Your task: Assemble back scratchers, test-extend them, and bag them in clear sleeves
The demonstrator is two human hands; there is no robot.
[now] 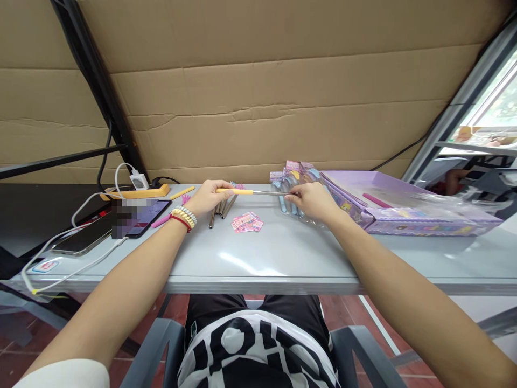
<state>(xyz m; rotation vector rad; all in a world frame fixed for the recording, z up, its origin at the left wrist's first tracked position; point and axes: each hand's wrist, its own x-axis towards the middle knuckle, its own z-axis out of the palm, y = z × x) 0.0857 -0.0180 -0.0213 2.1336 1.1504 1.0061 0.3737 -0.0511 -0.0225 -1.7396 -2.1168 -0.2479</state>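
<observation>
Level above the table, a thin metal rod with a yellow handle stretches between my two hands. My left hand is closed around the yellow handle. At the other end, the fingers of my right hand pinch the metal part; the rod's tip is hidden in them. Several metal tubes lie just beside my left hand, with pink and blue pieces behind them. Small pink printed cards are spread on the table below the rod. Clear-wrapped packages with printed tops and light blue sticks lie behind my right hand.
A purple box with clear plastic and a magenta stick stands right. Left are a yellow stick, a pink stick, two phones, white cables and a yellow power strip. Cardboard walls the back.
</observation>
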